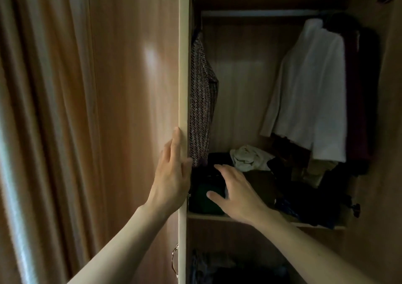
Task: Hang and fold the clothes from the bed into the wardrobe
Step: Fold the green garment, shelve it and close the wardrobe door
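Observation:
The wooden wardrobe stands open in front of me. My left hand point(171, 172) lies flat with straight fingers against the edge of the left door point(182, 77). My right hand point(233, 191) reaches onto the shelf point(208, 216) with spread fingers, touching a dark folded pile point(205, 199) at the shelf's left end. A white jacket point(311, 92) and dark garments point(361, 92) hang from the rail point(256, 13) at the right. A patterned tweed garment point(201, 101) hangs at the left, just behind the door edge.
A crumpled pale cloth point(248, 156) and several dark and brown clothes point(304, 188) lie heaped on the shelf. More dark fabric point(228, 268) fills the compartment below. A metal handle point(174, 259) sits low on the left door. Curtains point(32, 109) hang at the far left.

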Demonstrator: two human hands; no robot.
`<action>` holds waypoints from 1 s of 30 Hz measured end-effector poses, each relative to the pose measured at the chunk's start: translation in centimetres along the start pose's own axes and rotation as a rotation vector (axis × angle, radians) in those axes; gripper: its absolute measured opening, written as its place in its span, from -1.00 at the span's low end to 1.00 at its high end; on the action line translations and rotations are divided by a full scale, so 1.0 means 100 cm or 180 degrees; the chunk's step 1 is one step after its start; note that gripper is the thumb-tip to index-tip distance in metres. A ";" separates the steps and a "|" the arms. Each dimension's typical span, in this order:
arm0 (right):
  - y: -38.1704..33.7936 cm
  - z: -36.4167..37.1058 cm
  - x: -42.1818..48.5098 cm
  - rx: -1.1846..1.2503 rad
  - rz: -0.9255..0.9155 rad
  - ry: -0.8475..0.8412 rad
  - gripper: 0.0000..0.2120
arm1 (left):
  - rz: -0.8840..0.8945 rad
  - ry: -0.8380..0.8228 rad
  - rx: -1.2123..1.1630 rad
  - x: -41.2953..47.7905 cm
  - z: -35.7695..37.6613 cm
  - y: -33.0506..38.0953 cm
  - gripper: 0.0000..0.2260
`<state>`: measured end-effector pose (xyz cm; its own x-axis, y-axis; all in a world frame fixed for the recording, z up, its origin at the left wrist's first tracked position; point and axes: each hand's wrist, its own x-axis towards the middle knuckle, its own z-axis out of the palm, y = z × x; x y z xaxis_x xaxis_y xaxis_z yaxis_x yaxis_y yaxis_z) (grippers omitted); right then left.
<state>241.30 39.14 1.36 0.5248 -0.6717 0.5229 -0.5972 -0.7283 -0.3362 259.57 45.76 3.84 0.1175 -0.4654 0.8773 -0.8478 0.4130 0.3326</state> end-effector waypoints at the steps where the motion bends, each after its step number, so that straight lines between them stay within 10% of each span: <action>1: 0.002 0.000 -0.001 -0.0006 0.0013 -0.0017 -0.25 | 0.0037 -0.0048 -0.0034 0.001 0.004 0.001 -0.31; 12: 0.022 -0.019 -0.031 -0.0138 0.0181 -0.0106 -0.15 | 0.0184 -0.0164 0.0043 0.011 0.064 0.029 -0.33; 30: 0.160 -0.047 -0.007 0.0166 0.0566 0.0611 -0.52 | 0.0746 -0.0857 0.0784 0.036 0.206 0.041 -0.36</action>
<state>228.47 28.61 -0.70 0.2867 -0.7554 0.5892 -0.6350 -0.6104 -0.4735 245.82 29.64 1.19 -0.2043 -0.5822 0.7869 -0.9375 0.3478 0.0140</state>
